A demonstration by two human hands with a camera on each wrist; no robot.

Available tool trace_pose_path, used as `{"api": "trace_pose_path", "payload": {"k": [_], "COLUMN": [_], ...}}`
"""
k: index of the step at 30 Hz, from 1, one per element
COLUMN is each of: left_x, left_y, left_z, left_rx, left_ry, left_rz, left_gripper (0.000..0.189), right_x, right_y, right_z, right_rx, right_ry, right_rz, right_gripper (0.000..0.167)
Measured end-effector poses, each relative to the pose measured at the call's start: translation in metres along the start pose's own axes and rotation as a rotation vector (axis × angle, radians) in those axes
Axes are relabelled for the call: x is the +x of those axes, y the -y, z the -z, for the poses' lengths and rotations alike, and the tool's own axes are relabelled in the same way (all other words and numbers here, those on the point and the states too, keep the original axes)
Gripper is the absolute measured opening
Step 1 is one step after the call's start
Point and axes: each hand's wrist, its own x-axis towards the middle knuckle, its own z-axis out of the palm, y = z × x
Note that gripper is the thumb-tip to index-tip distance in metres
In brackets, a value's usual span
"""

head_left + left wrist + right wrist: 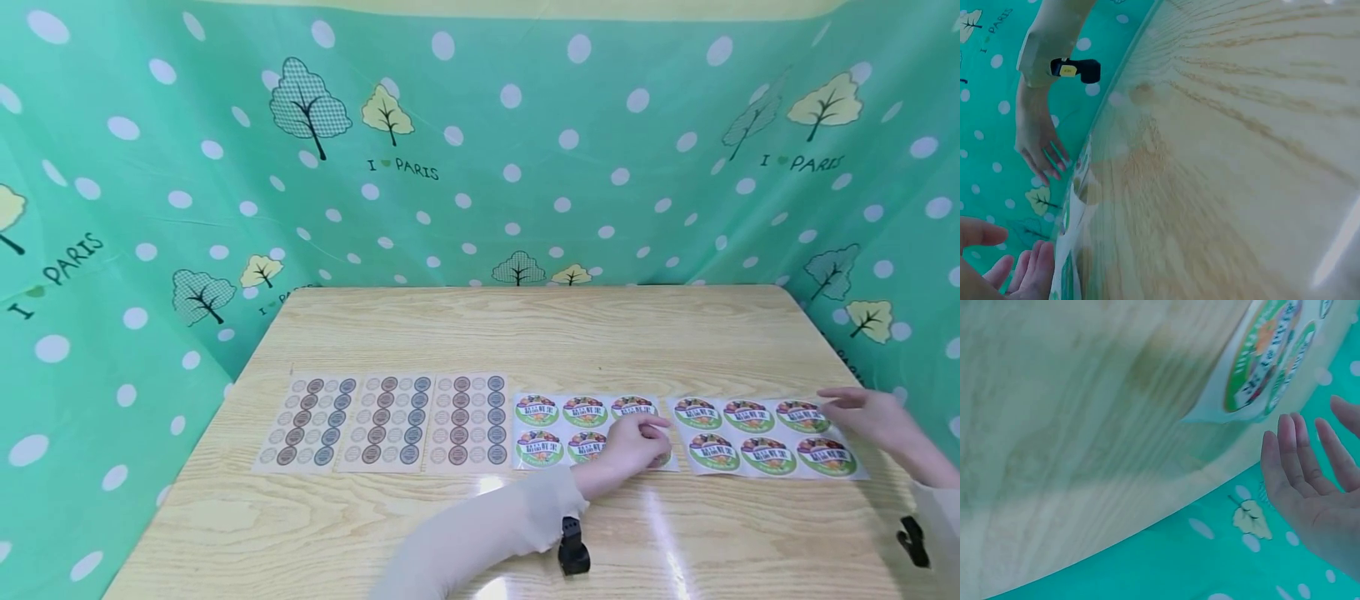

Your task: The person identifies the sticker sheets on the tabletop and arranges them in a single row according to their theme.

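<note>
Two white sheets of oval fruit labels lie side by side on the right of the table: a left sheet (537, 423) and a right sheet (735, 437). My left hand (628, 442) hovers over the right part of the left sheet, covering some of its labels. Its thumb and fingers (1038, 265) are apart in the left wrist view, with nothing between them. By the upper right corner of the right sheet is my right hand (873, 417). In the right wrist view its fingers (1288, 447) are loosely extended and hold nothing; whether they touch the sheet I cannot tell.
Three sheets of small round stickers, a left one (303, 423), a middle one (387, 423) and a right one (468, 423), lie in a row on the left of the wooden table (300, 525). A green dotted cloth (480, 150) hangs behind and beside the table.
</note>
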Motion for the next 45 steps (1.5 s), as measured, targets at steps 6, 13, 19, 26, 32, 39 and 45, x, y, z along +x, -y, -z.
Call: {"api": "trace_pose_path", "payload": {"k": [6, 13, 19, 26, 32, 39, 45], "left_x": [-0.002, -0.005, -0.007, -0.012, -0.016, -0.024, -0.034], "left_y": [-0.004, -0.007, -0.013, -0.018, -0.020, -0.024, -0.025], "left_z": [0.020, 0.042, 0.065, 0.091, 0.114, 0.143, 0.166], "left_rx": [0.151, 0.203, 0.244, 0.301, 0.343, 0.428, 0.566], "left_ry": [0.037, 0.090, 0.120, 0.091, 0.032, -0.056, -0.109], "left_rz": [-0.064, -0.115, -0.176, -0.248, -0.308, -0.357, -0.350], "left_gripper": [0.026, 0.026, 0.030, 0.030, 0.031, 0.032, 0.036], "right_x": [0.019, -0.018, -0.032, -0.034, -0.034, -0.043, -0.048], "right_y": [-0.014, 0.065, 0.100, 0.118, 0.133, 0.159, 0.173], "right_z": [-0.011, 0.007, 0.008, -0.002, -0.011, -0.018, -0.025], "right_rx": [-0.035, -0.015, -0.024, 0.029, 0.041, -0.003, -0.028], "right_ry": [0.000, 0.059, 0.059, 0.052, 0.014, -0.001, -0.016], "right_rz": [0.096, 0.184, 0.237, 0.279, 0.329, 0.403, 0.407], "right_gripper": [0.063, 0.047, 0.045, 0.046, 0.044, 0.039, 0.041]}}
